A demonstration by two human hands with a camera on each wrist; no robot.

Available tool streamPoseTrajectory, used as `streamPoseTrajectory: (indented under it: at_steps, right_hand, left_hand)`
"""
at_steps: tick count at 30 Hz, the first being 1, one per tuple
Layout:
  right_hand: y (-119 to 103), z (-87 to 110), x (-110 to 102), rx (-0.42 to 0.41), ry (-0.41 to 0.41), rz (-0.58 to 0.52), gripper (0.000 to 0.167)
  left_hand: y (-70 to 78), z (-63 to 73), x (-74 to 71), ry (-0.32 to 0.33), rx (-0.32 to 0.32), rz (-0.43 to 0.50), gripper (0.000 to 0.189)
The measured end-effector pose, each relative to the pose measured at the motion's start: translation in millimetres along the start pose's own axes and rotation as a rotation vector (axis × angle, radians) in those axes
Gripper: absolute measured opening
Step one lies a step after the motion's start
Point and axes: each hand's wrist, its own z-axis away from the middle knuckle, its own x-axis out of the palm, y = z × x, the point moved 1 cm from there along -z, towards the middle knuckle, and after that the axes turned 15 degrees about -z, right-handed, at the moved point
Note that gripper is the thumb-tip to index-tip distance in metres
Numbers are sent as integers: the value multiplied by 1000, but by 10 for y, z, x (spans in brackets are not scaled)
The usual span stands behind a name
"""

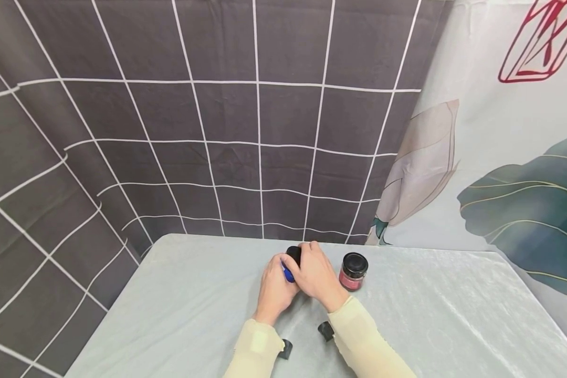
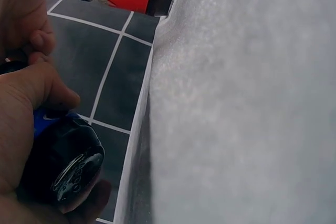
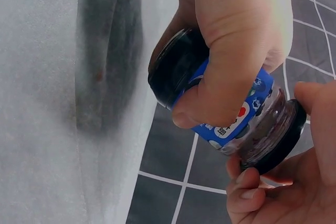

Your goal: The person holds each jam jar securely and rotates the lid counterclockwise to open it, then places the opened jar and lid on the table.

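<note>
The left hand (image 1: 274, 292) wraps the tilted blue jar (image 3: 233, 125); the right hand (image 1: 317, 275), at its lid (image 3: 287, 142), pinches the rim. Probably a twisting step — which way, I can't tell — calling for a firm left hold. The red jar (image 1: 353, 272) stands right of the right hand.

On the pale tabletop (image 1: 193, 304) you see an upright, black-lidded jar (image 1: 352, 273) with a red label; beyond, a dark white-gridded backdrop (image 1: 227, 115) meets a leaf-patterned cloth (image 1: 482, 121).
</note>
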Motion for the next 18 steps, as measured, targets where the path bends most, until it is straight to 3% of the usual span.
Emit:
streamPoseTrajectory:
  at_steps: [6,18]
  right_hand:
    - [11,-8,7,18,2,13,57]
    - [-69,-40,18,27,73,84,63]
  left_hand:
    - [26,8,-16,-12,-23,11,61]
    - [93,33,5,84,28,-31,60]
